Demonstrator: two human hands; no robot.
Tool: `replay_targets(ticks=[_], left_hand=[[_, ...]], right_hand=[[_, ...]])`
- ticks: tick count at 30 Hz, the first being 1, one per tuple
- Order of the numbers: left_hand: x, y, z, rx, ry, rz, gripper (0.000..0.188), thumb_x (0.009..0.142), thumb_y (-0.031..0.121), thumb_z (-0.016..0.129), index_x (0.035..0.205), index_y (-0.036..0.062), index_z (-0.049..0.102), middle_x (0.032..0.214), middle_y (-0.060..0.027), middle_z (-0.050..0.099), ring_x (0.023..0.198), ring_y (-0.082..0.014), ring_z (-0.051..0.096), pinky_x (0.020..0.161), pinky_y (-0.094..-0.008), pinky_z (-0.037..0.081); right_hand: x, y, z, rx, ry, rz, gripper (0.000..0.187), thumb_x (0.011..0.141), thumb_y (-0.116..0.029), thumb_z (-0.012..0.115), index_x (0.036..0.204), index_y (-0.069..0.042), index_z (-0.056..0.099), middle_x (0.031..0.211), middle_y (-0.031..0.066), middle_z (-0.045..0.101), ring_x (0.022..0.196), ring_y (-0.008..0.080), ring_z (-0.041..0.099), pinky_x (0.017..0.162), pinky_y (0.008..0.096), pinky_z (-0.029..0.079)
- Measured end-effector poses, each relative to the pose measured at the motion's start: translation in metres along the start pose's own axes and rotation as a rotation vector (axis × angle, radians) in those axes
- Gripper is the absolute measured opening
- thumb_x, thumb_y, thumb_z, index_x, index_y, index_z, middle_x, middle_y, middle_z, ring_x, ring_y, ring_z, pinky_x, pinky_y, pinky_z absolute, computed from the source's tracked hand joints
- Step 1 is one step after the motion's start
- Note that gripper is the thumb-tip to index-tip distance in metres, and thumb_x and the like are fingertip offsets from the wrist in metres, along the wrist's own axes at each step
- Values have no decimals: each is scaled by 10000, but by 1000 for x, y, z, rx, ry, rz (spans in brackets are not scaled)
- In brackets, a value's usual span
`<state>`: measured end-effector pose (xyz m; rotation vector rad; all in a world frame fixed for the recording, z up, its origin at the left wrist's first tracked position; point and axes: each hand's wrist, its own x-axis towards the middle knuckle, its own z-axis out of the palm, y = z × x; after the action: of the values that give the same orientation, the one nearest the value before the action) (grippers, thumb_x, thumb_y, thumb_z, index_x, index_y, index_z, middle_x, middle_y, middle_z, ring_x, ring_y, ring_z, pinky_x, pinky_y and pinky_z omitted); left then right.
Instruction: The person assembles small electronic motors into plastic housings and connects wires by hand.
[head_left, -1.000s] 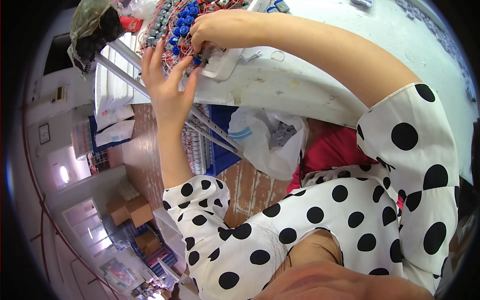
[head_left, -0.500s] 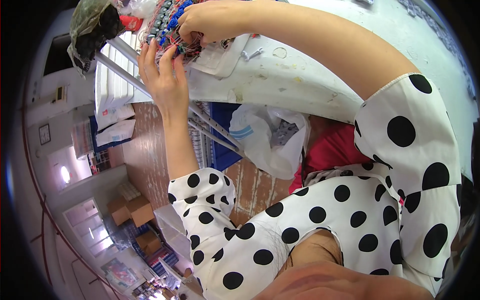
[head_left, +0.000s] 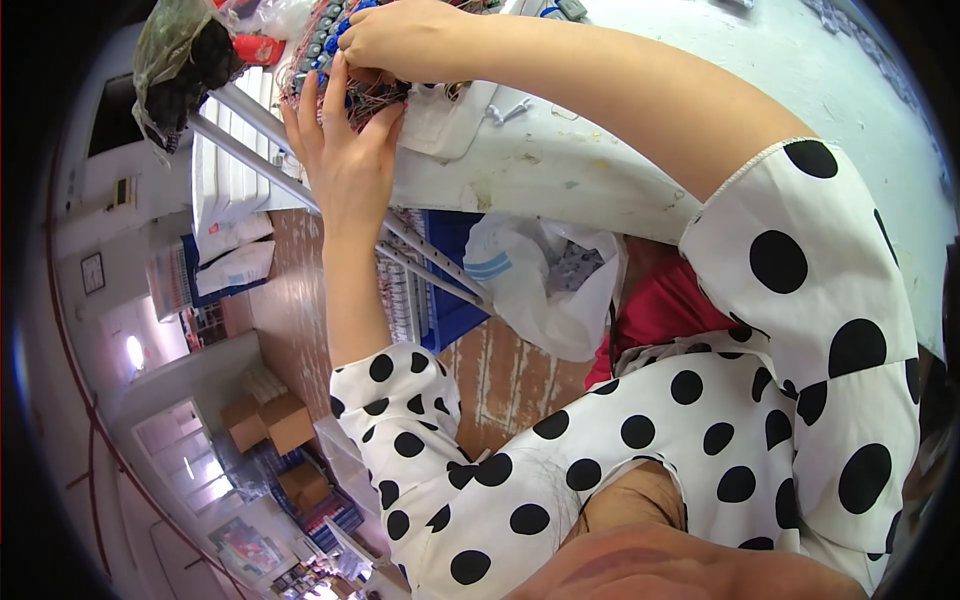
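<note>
A pile of small grey and blue parts with thin red and white wires (head_left: 318, 62) lies at the upper edge, on a tray on the white table (head_left: 540, 150). My left hand (head_left: 345, 150) is at the near side of the pile. Its fingers are spread, their tips touching the wires and parts. Over the pile, my right hand (head_left: 408, 40) has its fingers curled down and closed near a blue part. Whatever it pinches is hidden behind the hand. Beside the pile, a pale flat tray corner (head_left: 445, 125) sticks out.
Grey metal tubes (head_left: 260, 160) slant past my left forearm, with a plastic-covered black thing (head_left: 190, 75) at their upper end. Below the table edge hang a white plastic bag (head_left: 545, 290) and a blue crate (head_left: 445, 245). A small grey part (head_left: 510, 112) lies on the table.
My right hand has shifted slightly left over the pile. My left hand's fingers have spread and moved up along it, the thumb now wider. A blue-grey part shows beyond my right forearm.
</note>
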<state>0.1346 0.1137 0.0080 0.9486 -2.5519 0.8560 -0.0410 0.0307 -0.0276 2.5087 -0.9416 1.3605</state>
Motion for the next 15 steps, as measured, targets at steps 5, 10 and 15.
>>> replay_targets(ticks=[5, 10, 15], left_hand=[[5, -5, 7, 115, -55, 41, 267, 798, 129, 769, 1016, 281, 792, 1571, -69, 391, 1445, -375, 319, 1183, -622, 219], [1, -14, 8, 27, -19, 52, 317, 742, 88, 738, 976, 291, 807, 1567, -84, 407, 1440, -370, 336, 1175, -632, 238], [6, -2, 4, -105, -45, 50, 223, 723, 116, 756, 910, 230, 800, 1572, -93, 404, 1448, -382, 323, 1174, -632, 225]], right_hand=[[-8, 4, 0, -13, -8, -15, 142, 785, -146, 632, 834, -56, 731, 906, 119, 713, 932, 312, 692, 783, 405, 576], [-10, 0, -4, 18, -58, 3, 150, 780, -153, 639, 847, -69, 744, 935, 108, 716, 964, 296, 688, 802, 397, 575], [-14, -2, -5, -24, -79, -1, 142, 784, -160, 645, 837, -77, 747, 955, 97, 714, 982, 287, 682, 816, 386, 574]])
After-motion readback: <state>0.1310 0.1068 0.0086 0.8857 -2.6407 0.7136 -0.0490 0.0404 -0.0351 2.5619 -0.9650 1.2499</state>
